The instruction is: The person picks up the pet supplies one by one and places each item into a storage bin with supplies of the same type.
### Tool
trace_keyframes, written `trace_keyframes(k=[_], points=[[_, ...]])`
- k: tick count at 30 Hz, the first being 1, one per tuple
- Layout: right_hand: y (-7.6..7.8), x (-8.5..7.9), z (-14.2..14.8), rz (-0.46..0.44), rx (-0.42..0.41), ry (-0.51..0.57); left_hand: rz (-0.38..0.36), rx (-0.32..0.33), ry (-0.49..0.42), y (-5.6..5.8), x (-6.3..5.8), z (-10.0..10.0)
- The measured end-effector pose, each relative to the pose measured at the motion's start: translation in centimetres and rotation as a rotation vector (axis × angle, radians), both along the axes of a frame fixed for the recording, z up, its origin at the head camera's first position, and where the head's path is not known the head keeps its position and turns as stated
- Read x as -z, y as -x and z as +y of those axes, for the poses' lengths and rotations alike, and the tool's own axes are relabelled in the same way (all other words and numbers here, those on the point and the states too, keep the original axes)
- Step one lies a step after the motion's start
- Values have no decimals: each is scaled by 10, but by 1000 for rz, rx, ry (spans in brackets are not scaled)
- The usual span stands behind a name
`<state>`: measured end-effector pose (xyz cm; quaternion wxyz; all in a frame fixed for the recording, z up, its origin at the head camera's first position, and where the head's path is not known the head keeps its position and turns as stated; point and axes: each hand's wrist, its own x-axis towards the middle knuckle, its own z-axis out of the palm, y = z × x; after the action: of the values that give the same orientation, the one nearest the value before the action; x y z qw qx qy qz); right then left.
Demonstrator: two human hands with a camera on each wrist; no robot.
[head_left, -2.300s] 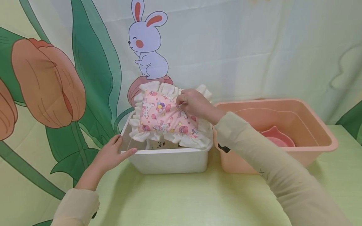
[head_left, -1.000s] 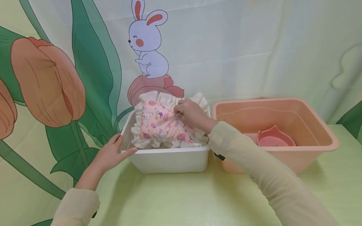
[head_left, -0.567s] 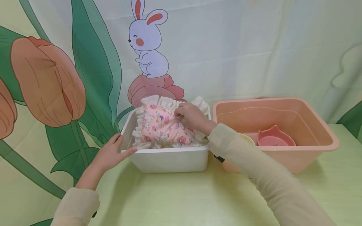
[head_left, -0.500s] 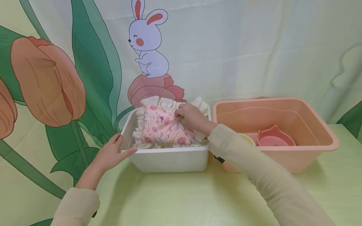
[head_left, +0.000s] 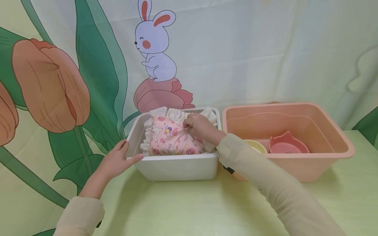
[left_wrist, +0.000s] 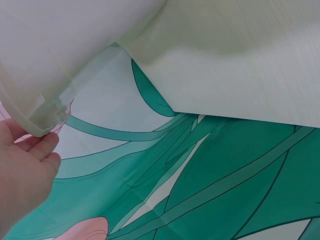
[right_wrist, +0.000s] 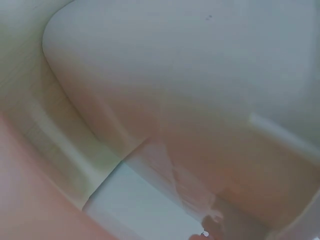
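Observation:
A small pink pillow [head_left: 168, 141] with a cartoon rabbit print and a white ruffled edge lies tilted inside the white plastic bin [head_left: 180, 171], its back ruffle up near the far rim. My right hand [head_left: 203, 128] pinches the pillow's fabric right of its middle. My left hand [head_left: 116, 163] holds the bin's front left corner, thumb over the front rim. In the left wrist view the left hand's fingers [left_wrist: 44, 147] curl under the rim of the white bin [left_wrist: 65, 37]. The right wrist view shows mostly the bin's outer wall [right_wrist: 165, 60].
Right beside the white bin stands a larger peach bin [head_left: 295, 167]. Inside it are a pink dish with pointed ears [head_left: 287, 144] and a yellow round dish [head_left: 256, 146], partly hidden by the right sleeve. A fabric backdrop [head_left: 236, 49] hangs close behind both on the pale green table [head_left: 183, 209].
My right hand has lowered the pillow from above the rim into the white bin. The yellow dish has come into view as the right sleeve shifted. The left hand stays at its corner.

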<state>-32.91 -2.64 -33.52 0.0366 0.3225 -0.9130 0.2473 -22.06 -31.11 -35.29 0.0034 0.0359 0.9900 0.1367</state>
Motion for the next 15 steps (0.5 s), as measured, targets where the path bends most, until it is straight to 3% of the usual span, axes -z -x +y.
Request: trace_keyframes(k=[15], points=[[2,10,-3,-143,43,26,-12,-1,-10,0,0,0]])
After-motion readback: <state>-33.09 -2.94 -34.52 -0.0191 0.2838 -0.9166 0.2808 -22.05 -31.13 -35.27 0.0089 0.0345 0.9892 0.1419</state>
